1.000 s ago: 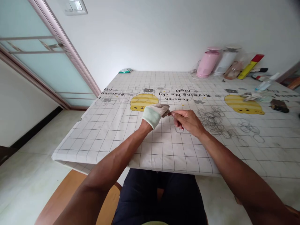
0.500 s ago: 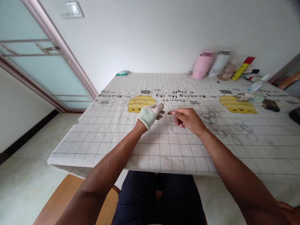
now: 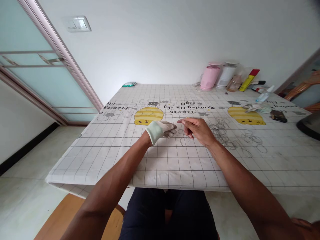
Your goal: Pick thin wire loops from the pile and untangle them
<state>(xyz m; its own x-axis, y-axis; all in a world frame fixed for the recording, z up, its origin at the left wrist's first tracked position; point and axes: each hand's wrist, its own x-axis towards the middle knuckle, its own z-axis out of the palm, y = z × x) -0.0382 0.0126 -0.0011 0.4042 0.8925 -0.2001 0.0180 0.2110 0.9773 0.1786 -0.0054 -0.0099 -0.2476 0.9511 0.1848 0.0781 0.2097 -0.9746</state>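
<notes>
Pale glove: worn on the left hand, its fingers partly curled; whether they grip anything, I cannot tell.
Right hand: bare, index finger reaching toward the glove with a small gap between, other fingers folded; anything pinched there is too small to tell.
Thin dark loops: tangled on the desk, just right of the right hand.
Pink device: upright near the wall, beside a white one.
</notes>
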